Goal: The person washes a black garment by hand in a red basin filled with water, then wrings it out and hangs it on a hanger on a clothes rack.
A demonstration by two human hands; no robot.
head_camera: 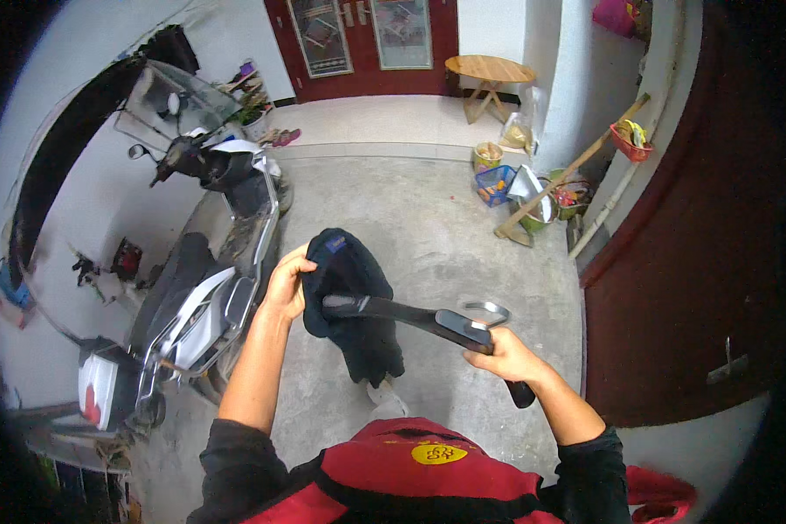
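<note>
A dark knitted cloth item [363, 281], perhaps a hat, with a small blue label, hangs from my left hand [289, 281], whose thumb and fingers pinch its rim. My right hand [507, 354] grips a black handheld tool [419, 318] with a long neck and a curved metal lever at its handle; it looks like a handheld steamer or vacuum, but I cannot tell which. The tool's tip lies at the opening of the dark cloth. Behind the cloth, part of a light shoe [386, 396] shows on the floor. I wear a red apron [426, 485] with a yellow emblem.
At the left stands a white electric scooter [203, 314] with a windshield. A round wooden table [490, 68] is by the dark red double doors [367, 82]. To the right are a blue basket [496, 186], a long-handled hoe [583, 160] and a dark red door [674, 275].
</note>
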